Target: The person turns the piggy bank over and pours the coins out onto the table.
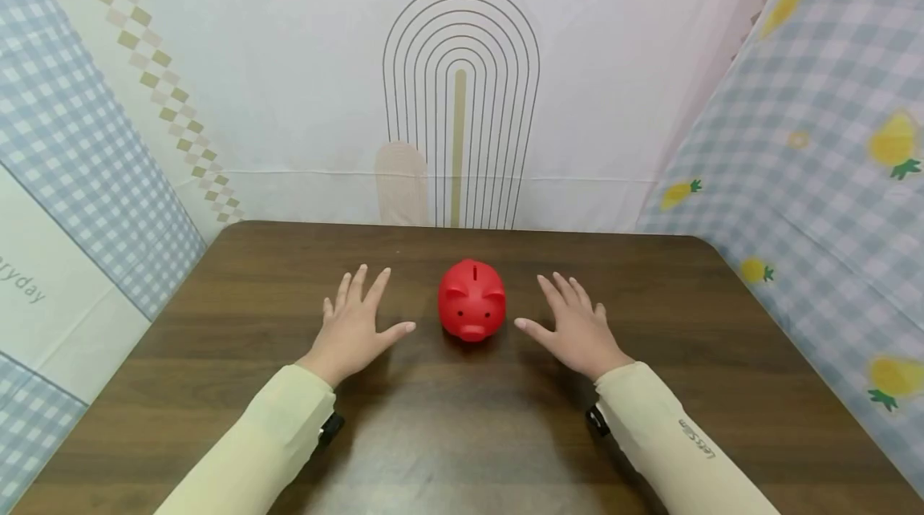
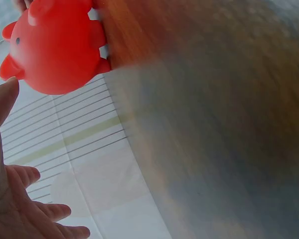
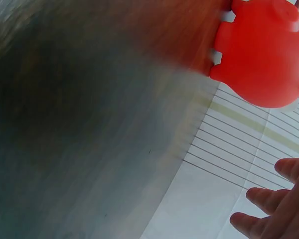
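Note:
A red piggy bank (image 1: 472,301) with a coin slot on top stands upright on the brown wooden table (image 1: 462,419), its snout towards me. To its left my left hand (image 1: 354,332) is spread, palm down, the thumb pointing at the pig with a gap between. On the other side my right hand (image 1: 580,332) is spread the same way, its thumb tip a little nearer to the pig. Both wrist views show the piggy bank (image 2: 60,47) standing on its short feet, and neither hand holds anything.
Behind the table hangs a white cloth (image 1: 289,82) printed with arches. Blue checked cloth (image 1: 79,98) hangs at the left, and another cloth with pineapples (image 1: 816,202) at the right. Under each sleeve cuff sits a small black wrist device (image 1: 330,428).

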A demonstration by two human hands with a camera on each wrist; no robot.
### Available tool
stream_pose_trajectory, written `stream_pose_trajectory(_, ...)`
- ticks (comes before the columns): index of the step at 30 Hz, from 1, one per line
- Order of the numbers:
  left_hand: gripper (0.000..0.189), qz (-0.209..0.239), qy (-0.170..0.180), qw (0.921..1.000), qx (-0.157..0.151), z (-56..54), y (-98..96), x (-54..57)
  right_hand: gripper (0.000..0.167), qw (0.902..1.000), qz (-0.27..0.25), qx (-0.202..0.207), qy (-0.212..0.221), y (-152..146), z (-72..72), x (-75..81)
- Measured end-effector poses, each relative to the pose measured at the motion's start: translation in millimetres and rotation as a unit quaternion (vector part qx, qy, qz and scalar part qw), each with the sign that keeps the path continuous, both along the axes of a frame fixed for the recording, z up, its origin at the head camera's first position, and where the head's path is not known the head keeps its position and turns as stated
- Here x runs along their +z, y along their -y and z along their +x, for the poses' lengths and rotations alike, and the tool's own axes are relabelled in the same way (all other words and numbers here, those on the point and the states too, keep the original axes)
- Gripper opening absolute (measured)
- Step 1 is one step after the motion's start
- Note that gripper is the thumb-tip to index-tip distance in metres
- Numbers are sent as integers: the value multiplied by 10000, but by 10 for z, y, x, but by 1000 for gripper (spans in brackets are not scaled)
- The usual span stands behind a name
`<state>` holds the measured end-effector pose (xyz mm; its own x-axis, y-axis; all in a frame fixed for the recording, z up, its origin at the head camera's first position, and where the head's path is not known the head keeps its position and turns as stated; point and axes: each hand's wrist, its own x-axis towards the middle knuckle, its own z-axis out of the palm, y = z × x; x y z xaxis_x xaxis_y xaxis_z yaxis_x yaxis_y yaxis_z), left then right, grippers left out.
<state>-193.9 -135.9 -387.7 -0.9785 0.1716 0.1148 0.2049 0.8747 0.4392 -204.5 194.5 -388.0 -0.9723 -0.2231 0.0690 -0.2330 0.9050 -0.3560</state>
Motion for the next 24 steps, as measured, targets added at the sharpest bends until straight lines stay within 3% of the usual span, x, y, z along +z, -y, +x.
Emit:
stream_pose_trajectory(18,94,964,486,9939,-214,-111,-168,85,90,9984,-505,21,243,152,-49,40)
stream_pose_trajectory(24,95,1307,831,9873,-344,-143,-239,78,87,9968,-766,135,198,192,-68,40)
